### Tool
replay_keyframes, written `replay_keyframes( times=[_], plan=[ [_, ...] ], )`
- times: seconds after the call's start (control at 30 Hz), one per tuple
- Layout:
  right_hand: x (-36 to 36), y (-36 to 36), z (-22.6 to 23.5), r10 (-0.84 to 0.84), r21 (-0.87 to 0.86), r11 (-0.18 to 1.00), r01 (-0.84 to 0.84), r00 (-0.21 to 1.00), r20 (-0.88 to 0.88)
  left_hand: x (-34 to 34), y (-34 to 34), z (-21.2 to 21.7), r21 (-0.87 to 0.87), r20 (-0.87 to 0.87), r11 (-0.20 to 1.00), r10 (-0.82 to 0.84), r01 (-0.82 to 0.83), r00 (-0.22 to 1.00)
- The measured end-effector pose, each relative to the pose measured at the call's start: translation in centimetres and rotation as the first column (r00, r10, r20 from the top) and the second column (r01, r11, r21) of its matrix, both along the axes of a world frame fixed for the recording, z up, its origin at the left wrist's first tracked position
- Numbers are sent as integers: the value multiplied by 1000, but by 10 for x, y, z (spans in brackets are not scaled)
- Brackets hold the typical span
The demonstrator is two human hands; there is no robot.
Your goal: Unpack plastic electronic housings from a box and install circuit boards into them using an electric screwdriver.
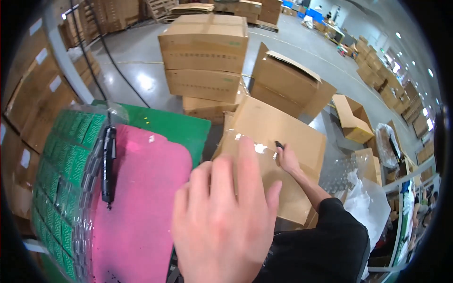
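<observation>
My left hand is raised close in the foreground, back up, its fingers stretched out and nothing in it. It hides part of the pink mat and the near side of a cardboard box. Farther off, my right hand is closed around a small black tool, whose exact kind I cannot make out. That tool is over the flat brown top of the cardboard box, by a strip of shiny clear tape.
On the left a pink mat lies on a green surface. A black electric screwdriver hangs over it beside clear trays of green packages. Stacked cartons and an open carton stand beyond; plastic wrap lies right.
</observation>
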State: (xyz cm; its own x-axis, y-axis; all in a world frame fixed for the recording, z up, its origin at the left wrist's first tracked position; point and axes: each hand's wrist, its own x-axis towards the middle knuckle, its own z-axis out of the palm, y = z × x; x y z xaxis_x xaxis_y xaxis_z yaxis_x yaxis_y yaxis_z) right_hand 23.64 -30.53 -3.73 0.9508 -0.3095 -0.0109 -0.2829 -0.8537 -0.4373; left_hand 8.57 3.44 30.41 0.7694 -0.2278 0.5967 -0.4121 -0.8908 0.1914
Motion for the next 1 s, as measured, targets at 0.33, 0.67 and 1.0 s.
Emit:
replay_keyframes(
  times=[0.33,0.67,1.0],
  plan=[
    [24,-130,-72,-35,-6,999,34,972,-232,-6,-4,11,145,-83,989,52,-40,995],
    [-69,-103,-38,-298,-61,951,305,949,102,-16,15,-3,22,-172,991,131,-129,976],
    [-94,-114,-71,-416,143,908,393,886,204,73,-52,-117,-113,-455,941,-335,319,825]
  ],
)
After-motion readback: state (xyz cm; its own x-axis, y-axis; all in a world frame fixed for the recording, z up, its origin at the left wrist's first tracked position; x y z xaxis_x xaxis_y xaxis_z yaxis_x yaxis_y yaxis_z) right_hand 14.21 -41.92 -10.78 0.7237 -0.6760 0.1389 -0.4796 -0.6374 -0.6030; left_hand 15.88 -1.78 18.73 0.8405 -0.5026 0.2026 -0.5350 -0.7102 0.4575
